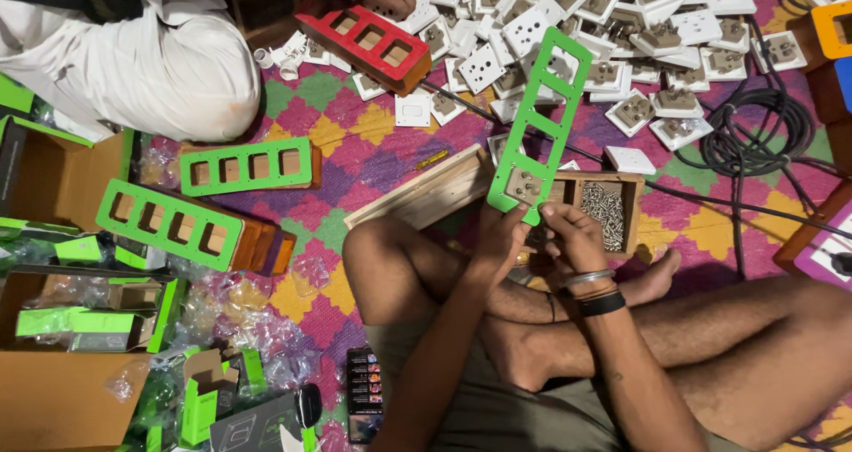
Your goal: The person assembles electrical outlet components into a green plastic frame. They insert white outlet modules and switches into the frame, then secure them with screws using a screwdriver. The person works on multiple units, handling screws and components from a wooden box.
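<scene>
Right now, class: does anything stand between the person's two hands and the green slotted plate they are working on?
Nothing visible does. The left hand and the right hand both already grip the lower end of the green plate, where a socket module sits in its lowest opening.

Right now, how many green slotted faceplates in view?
3. One held up in both hands, one flat on the mat at left, one on the wooden box below it. Others may be hidden.
</scene>
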